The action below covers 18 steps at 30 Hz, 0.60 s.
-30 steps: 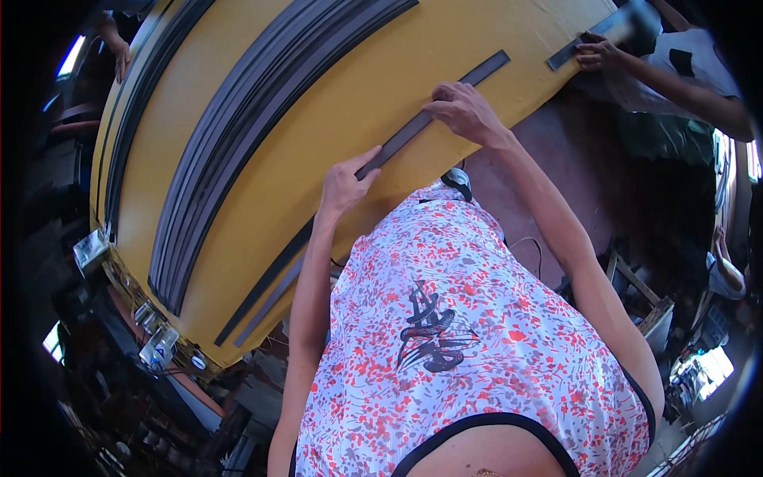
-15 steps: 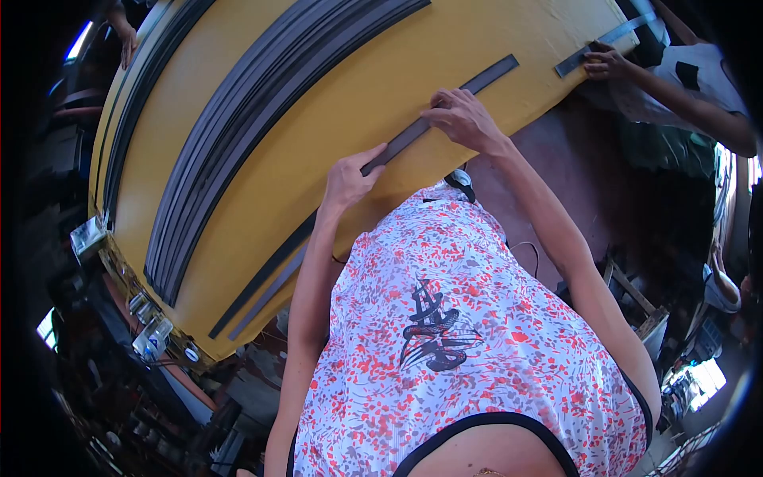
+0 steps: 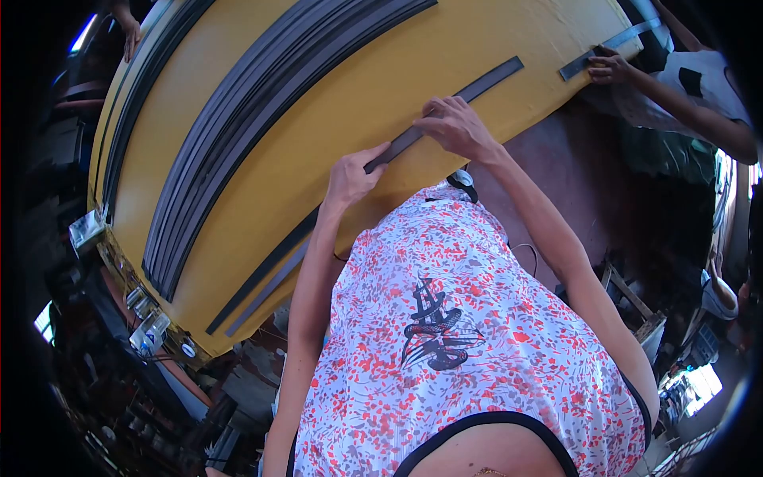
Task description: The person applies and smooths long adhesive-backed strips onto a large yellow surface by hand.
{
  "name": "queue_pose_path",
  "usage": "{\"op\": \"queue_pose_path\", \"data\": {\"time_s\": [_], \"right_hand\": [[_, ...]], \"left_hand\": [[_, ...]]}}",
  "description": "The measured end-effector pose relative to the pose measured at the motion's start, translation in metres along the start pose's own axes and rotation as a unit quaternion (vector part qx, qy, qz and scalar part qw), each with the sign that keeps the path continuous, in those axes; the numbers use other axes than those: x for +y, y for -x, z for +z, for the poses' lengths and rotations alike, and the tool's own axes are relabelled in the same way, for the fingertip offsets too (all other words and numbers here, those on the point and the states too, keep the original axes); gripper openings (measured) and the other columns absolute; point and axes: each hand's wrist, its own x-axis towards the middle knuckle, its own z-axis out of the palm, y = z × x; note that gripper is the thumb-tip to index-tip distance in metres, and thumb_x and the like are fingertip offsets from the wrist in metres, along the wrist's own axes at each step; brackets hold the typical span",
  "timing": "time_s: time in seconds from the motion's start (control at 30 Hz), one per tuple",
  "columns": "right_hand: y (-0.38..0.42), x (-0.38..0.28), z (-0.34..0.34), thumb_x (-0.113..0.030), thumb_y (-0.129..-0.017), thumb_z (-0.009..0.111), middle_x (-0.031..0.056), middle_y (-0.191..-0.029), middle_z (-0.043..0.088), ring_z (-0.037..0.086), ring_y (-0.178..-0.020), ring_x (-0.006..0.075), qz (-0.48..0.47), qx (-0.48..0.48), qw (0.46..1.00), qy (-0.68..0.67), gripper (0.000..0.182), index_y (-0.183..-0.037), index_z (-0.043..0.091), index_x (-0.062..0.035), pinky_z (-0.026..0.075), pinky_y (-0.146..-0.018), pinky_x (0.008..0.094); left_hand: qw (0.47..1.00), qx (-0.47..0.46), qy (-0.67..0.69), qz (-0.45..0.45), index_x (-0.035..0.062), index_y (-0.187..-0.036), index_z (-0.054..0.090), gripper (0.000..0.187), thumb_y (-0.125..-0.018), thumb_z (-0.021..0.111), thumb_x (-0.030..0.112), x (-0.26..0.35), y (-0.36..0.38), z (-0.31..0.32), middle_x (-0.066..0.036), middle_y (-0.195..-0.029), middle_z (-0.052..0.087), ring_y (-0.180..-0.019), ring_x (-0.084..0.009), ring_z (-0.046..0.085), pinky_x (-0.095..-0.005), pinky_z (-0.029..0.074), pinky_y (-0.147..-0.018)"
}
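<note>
A long, flat dark grey strip (image 3: 494, 78) lies diagonally along the near side of the yellow-covered table (image 3: 381, 87). My left hand (image 3: 355, 176) is closed on it, thumb on top and pointing along its length. Farther up the strip, the curled fingers and thumb of my right hand (image 3: 458, 127) pinch it, partly hiding it. Below my left wrist, a black strip length (image 3: 258, 274) and a narrower grey length (image 3: 266, 292) run side by side toward the table's lower corner. Whether these join the held piece is hidden by my left hand and forearm.
A thick bundle of long grey strips (image 3: 230, 119) curves across the table, with more dark strips (image 3: 131, 131) beyond. At right, a co-worker's hand (image 3: 610, 65) holds another strip (image 3: 575, 67). Another person's hand (image 3: 131, 38) rests at the far edge. Metal fittings (image 3: 149, 330) line the left end.
My right hand has slid slightly down the strip toward my left hand. My left hand keeps its hold. The whole view has shifted a little.
</note>
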Motion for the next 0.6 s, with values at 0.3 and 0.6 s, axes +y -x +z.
{"op": "queue_pose_path", "data": {"time_s": [0.3, 0.6], "right_hand": [[0.0027, -0.0016, 0.0044, -0.018, -0.084, 0.072, 0.0064, -0.108, 0.063, 0.058, -0.104, 0.0258, -0.011, 0.01, 1.0, 0.002, 0.023, -0.107, 0.073, -0.0168, 0.042, -0.093, 0.0398], [0.0042, -0.0034, 0.0073, -0.016, -0.081, 0.075, 0.0063, -0.112, 0.063, 0.057, -0.111, 0.0273, 0.002, 0.012, 1.0, 0.01, 0.029, -0.11, 0.074, -0.0189, 0.043, -0.097, 0.0404]], "left_hand": [[1.0, -0.002, 0.001, 0.002, 0.019, -0.131, 0.066, 0.046, -0.085, 0.067, 0.022, -0.0035, -0.0021, 0.0012, -0.015, -0.118, 0.07, -0.107, -0.0329, 0.067, -0.0381, 0.053, -0.093], [1.0, -0.001, 0.005, 0.003, 0.0189, -0.13, 0.066, 0.046, -0.085, 0.067, 0.021, -0.0014, -0.0021, -0.0002, -0.015, -0.118, 0.07, -0.106, -0.0327, 0.067, -0.0382, 0.053, -0.093]]}}
